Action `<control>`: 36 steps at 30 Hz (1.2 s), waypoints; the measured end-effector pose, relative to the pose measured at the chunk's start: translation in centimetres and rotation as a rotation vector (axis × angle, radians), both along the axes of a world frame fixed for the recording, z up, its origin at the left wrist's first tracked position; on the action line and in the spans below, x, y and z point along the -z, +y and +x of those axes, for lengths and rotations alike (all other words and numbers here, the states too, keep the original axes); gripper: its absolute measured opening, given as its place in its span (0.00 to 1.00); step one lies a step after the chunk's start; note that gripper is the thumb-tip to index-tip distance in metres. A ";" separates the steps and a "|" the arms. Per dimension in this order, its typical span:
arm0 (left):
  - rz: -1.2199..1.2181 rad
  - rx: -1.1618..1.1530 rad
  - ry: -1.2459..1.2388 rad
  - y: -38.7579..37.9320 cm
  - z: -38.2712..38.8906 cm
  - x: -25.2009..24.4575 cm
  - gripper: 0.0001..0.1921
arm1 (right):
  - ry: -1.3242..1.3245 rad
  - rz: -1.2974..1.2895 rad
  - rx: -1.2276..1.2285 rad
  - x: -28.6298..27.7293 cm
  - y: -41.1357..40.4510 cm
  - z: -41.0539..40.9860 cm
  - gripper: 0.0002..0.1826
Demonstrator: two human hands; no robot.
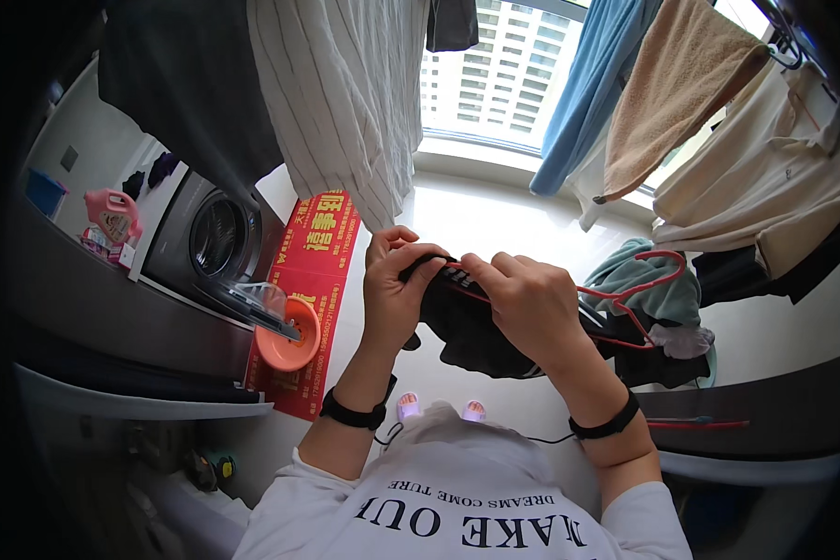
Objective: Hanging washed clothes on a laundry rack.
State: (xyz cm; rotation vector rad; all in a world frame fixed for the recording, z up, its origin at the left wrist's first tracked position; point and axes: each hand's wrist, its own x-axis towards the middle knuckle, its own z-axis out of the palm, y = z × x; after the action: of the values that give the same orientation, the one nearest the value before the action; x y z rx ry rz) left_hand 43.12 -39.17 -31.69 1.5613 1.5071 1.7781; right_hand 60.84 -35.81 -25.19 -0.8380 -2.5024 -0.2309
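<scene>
Between my two hands hangs a black garment (pixel 462 332) with a patch of white marks near its upper edge. My left hand (pixel 399 280) pinches the garment's left end between thumb and fingers. My right hand (pixel 532 297) grips its upper edge, close to the bar of a red clothes hanger (pixel 619 297). The hanger's hook curves out to the right, beyond my right hand. Part of the hanger runs along the garment, and my right hand covers some of it. Black bands circle both my wrists.
A front-loading washing machine (pixel 217 234) stands at left with its door ajar over an orange basin (pixel 287 350) on a red mat (pixel 322 280). Striped cloth (pixel 343 91), a blue towel (pixel 588 98) and a tan towel (pixel 679 98) hang ahead. Green cloth (pixel 633 280) lies piled at right.
</scene>
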 end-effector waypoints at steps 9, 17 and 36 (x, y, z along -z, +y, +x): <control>-0.095 0.019 0.103 -0.1 1.0 -2.4 0.16 | 0.002 0.025 0.063 -0.9 0.7 0.4 0.14; -0.184 -0.115 0.120 1.3 2.5 -2.7 0.15 | -0.021 0.044 0.094 -1.9 0.7 2.6 0.13; -0.413 0.386 -0.898 1.6 1.0 -3.0 0.13 | 0.125 0.153 0.153 -2.3 0.3 3.4 0.11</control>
State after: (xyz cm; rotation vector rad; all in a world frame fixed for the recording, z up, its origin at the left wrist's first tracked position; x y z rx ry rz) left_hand 44.10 -37.54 -28.72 0.6284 0.9464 1.4848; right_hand 64.20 -35.47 -22.89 -0.9510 -2.2750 -0.4036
